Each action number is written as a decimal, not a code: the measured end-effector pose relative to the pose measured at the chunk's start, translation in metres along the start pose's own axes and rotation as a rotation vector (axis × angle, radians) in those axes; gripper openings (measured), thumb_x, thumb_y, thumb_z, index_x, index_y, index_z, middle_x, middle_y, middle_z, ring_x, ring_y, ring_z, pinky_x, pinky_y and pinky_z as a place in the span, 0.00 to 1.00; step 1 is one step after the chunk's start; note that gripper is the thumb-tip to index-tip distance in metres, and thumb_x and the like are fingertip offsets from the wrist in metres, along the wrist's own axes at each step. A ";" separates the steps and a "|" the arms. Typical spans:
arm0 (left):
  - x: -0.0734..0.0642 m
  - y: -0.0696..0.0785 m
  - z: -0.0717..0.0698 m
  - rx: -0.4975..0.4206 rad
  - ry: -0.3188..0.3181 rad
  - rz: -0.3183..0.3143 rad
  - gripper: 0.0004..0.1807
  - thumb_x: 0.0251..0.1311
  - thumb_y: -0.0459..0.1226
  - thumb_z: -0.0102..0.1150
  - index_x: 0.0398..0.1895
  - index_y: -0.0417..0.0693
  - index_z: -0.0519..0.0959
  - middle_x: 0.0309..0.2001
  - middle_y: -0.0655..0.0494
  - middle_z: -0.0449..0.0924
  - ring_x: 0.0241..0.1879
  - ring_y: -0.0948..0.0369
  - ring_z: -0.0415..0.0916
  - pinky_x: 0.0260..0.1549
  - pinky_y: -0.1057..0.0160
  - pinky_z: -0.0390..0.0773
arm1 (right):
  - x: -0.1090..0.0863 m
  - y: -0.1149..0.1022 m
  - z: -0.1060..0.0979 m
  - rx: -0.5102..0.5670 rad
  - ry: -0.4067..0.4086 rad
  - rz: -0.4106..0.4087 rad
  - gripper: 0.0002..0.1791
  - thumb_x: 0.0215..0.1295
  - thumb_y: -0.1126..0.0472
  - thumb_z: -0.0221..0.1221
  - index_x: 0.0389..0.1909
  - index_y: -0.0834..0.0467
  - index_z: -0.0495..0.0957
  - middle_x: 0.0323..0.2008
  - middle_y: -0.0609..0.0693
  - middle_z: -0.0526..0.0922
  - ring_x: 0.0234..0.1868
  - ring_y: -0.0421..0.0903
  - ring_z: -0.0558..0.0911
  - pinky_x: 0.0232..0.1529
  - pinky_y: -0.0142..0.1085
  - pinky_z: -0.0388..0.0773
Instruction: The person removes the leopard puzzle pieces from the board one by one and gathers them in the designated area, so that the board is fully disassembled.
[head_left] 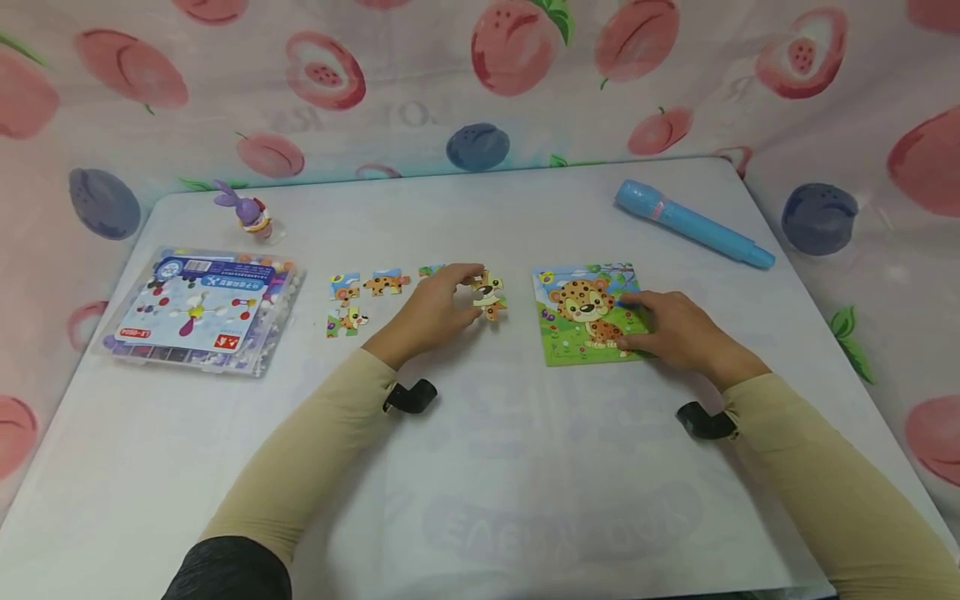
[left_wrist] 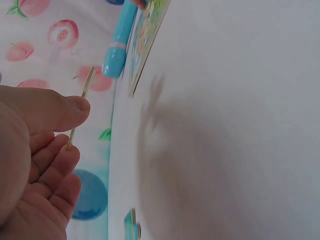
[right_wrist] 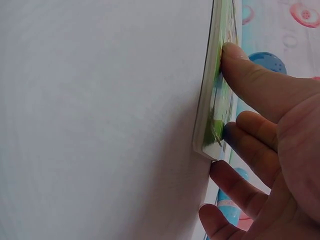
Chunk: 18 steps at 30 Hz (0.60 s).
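My left hand (head_left: pixel 431 312) pinches a small jigsaw puzzle piece (head_left: pixel 491 287) with part of a leopard face on it. In the left wrist view the piece (left_wrist: pixel 88 82) is seen edge-on between thumb and finger, above the table. My right hand (head_left: pixel 678 329) touches the right side of a square leopard puzzle board (head_left: pixel 588 317), thumb and fingertips spread on its face and edge. Loose pieces lie left of the left hand: a corner piece (head_left: pixel 345 286), a spotted piece (head_left: pixel 387 282) and a lower piece (head_left: pixel 347 322). Another piece (head_left: pixel 431 271) is partly hidden behind the left hand.
A clear plastic case (head_left: pixel 195 308) with a blue-and-white label stands at the left. Behind it is a small purple-eared figurine (head_left: pixel 247 212). A light blue tube-shaped object (head_left: pixel 693 223) lies at the back right. Fruit-patterned cloth (head_left: pixel 420 83) hangs behind the white table (head_left: pixel 480 467).
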<state>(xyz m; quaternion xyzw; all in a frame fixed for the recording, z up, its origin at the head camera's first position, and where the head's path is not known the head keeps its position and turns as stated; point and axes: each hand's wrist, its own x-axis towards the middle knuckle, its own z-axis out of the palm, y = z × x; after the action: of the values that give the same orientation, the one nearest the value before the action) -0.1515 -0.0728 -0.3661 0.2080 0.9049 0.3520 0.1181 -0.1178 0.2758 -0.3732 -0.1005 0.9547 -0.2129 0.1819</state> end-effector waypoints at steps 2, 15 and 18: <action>-0.004 -0.003 -0.003 -0.001 0.013 -0.001 0.35 0.63 0.34 0.66 0.72 0.41 0.65 0.65 0.47 0.71 0.65 0.51 0.68 0.63 0.53 0.69 | 0.000 -0.001 0.000 -0.002 0.001 0.000 0.42 0.63 0.49 0.68 0.71 0.67 0.65 0.68 0.72 0.65 0.68 0.72 0.59 0.66 0.65 0.54; -0.029 -0.025 -0.018 0.012 0.069 -0.023 0.33 0.61 0.32 0.66 0.70 0.41 0.69 0.64 0.45 0.73 0.61 0.47 0.71 0.60 0.51 0.71 | 0.000 0.001 0.001 -0.003 0.004 0.004 0.42 0.63 0.49 0.68 0.71 0.66 0.64 0.68 0.72 0.65 0.68 0.71 0.60 0.66 0.65 0.55; -0.036 -0.031 -0.019 0.013 0.084 -0.035 0.32 0.60 0.32 0.67 0.69 0.40 0.69 0.62 0.44 0.74 0.60 0.47 0.72 0.59 0.50 0.72 | 0.000 0.001 0.001 -0.003 0.006 -0.001 0.42 0.64 0.49 0.68 0.71 0.66 0.64 0.68 0.72 0.65 0.68 0.71 0.60 0.66 0.65 0.55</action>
<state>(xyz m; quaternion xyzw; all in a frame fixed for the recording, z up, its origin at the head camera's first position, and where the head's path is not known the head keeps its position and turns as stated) -0.1361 -0.1215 -0.3712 0.1781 0.9148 0.3524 0.0849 -0.1170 0.2759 -0.3743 -0.1006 0.9556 -0.2119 0.1786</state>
